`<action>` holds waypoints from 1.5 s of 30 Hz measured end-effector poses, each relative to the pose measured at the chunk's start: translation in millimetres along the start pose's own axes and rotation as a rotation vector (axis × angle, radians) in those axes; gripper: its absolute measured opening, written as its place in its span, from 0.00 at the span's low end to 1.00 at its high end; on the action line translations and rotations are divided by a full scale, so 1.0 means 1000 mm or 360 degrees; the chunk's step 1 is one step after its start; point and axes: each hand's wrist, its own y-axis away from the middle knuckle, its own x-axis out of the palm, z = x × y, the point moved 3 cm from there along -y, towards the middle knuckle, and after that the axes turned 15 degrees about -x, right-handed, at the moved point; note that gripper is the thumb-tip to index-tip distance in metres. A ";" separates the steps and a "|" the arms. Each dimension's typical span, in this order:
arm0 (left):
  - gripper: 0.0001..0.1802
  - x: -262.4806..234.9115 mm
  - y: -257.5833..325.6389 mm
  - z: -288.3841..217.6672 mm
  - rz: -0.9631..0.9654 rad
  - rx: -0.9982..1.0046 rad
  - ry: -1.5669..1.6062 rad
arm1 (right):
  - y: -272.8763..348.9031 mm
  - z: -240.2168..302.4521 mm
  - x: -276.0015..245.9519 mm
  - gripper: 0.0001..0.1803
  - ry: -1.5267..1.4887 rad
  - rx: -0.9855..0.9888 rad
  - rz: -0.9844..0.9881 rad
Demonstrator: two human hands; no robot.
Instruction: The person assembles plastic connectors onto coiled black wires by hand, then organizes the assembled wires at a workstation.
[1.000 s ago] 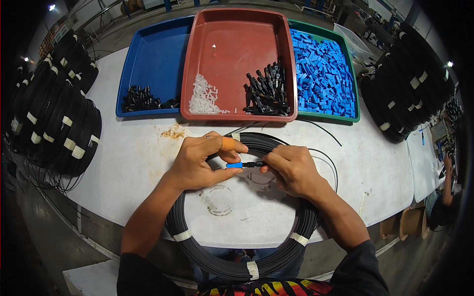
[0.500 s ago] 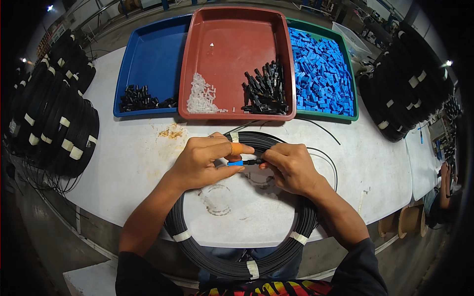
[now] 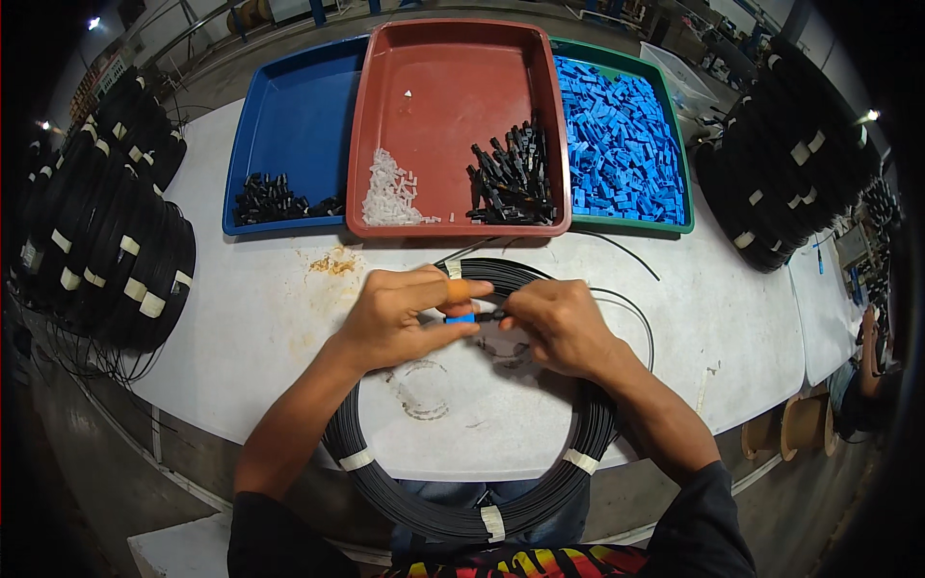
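Note:
Between thumb and fingers, my left hand [image 3: 409, 313] pinches a small blue connector housing [image 3: 461, 319], partly covered by the fingers. An orange wrap sits round one of that hand's fingers. My right hand [image 3: 559, 326] is closed on the black cable connector [image 3: 490, 316], whose dark end meets the blue housing. The rest of that black piece is hidden by the right fingers. Under both hands lies a large coil of black cable [image 3: 361, 424], bound with pale tape, its near side hanging past the table's front edge.
Across the back stand a blue tray [image 3: 294, 106] with black parts, a red tray [image 3: 453, 87] with clear and black pieces, and a green tray [image 3: 686, 183] of blue housings. Stacked cable coils flank the white table [image 3: 241, 366], at left [image 3: 106, 250] and right [image 3: 771, 183].
My right hand has shifted slightly left toward the blue housing, and less of the black connector shows between the hands. My left hand keeps its grip.

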 end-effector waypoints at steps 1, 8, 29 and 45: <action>0.26 0.000 -0.001 -0.002 0.0087 0.0035 -0.0073 | -0.001 0.000 0.001 0.13 0.0000 -0.0003 0.0027; 0.24 0.004 -0.001 -0.001 0.0094 0.0012 -0.0062 | 0.003 -0.002 0.001 0.12 0.0025 0.0043 0.0072; 0.22 -0.002 0.000 -0.006 -0.0009 -0.0003 0.0032 | -0.002 -0.001 -0.006 0.07 0.0017 0.0095 -0.0001; 0.11 0.002 0.002 -0.012 -0.0031 0.0318 -0.0289 | -0.004 0.011 -0.002 0.13 0.0027 -0.0021 -0.0338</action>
